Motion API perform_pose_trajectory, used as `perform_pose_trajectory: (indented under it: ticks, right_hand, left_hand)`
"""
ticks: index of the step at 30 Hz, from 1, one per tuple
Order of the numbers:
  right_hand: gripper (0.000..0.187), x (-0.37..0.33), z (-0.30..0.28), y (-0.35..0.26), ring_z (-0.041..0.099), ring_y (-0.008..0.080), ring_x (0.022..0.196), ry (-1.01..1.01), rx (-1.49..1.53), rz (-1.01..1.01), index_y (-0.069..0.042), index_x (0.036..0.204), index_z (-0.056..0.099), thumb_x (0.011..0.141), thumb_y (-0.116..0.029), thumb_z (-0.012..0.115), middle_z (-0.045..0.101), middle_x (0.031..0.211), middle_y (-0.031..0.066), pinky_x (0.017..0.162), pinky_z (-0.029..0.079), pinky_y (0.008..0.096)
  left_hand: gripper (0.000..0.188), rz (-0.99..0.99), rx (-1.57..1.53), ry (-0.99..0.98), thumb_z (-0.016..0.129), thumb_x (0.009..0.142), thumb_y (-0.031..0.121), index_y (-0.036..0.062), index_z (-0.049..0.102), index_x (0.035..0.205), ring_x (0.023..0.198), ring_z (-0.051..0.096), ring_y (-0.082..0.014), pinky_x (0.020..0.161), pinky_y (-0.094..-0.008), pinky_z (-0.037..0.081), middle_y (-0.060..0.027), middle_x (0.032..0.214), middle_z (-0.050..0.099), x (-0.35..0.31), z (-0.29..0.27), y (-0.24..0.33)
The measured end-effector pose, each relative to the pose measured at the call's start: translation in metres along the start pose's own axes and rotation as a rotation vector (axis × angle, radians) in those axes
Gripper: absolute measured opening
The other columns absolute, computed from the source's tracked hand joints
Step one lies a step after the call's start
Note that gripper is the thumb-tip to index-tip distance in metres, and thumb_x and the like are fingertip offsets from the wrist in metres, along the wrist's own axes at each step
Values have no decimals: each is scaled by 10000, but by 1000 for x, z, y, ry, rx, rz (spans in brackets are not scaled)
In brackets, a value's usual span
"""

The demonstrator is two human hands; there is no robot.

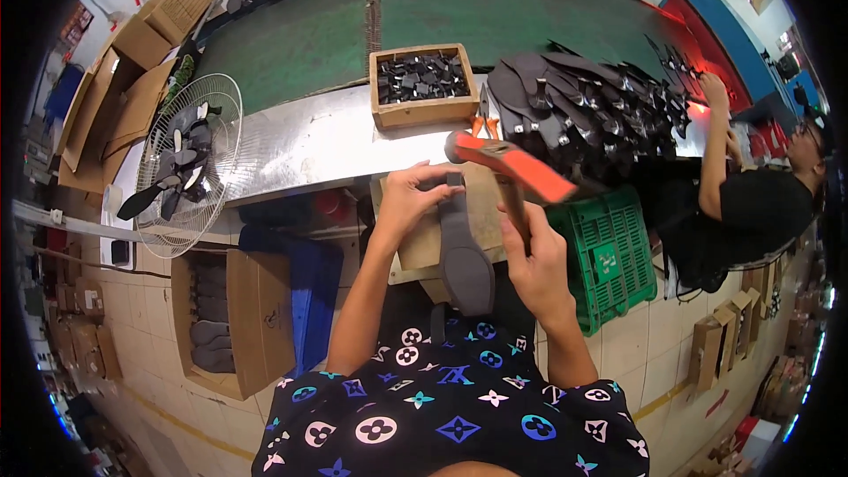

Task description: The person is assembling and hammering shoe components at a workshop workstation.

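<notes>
1. Your left hand (413,196) has a small dark piece (454,178) pinched between thumb and fingers, right at the narrow end of the grey shoe sole (466,272).
2. Sole sits in front of you, over the wooden stand (420,243), wide end toward your body (exact contact at the narrow end hidden by your fingers).
3. Your right hand (539,258) is wrapped around the handle of the hammer (521,166), red-orange head raised.
4. Beyond, on the metal tabletop (305,148): wooden box (422,113) of small black pieces, orange-handled pliers (484,124) just beside it, piled soles (543,97) to the right.
5. Green crate (609,256) stands near your right hand.
</notes>
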State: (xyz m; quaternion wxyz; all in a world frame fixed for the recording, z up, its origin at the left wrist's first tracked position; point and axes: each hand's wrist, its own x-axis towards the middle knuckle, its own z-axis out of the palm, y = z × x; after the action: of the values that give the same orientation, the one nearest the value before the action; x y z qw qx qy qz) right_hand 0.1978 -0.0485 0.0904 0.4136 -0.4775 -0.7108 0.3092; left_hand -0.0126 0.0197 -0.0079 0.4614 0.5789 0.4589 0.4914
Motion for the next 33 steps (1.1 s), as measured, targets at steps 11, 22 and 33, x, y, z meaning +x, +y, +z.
perform_pose_trajectory:
  ticks: [11,22,33]
  right_hand:
    - [219,-1,-32,-46,519,112,609,153,-151,-307,36,1157,574,995,-111,570,571,758,45,576,420,228]
    - [128,0,-29,-43,626,259,628,55,-155,-309,-11,1064,602,989,-109,570,652,816,141,573,491,349]
    - [157,-7,-13,3,673,364,689,-118,-142,-93,-14,1074,592,941,-90,627,659,780,186,580,524,416]
  left_hand:
    - [900,44,653,13,812,785,333,-48,362,1464,1266,562,-289,1103,-451,386,-73,1212,704,-23,-10,11]
    - [1074,40,758,-75,761,819,419,22,96,1563,1380,443,-282,1199,-571,103,-27,1390,598,-28,-14,6]
    - [531,32,834,-108,688,854,425,231,599,1339,1369,446,-362,1178,-631,132,-35,1316,642,-21,-7,19]
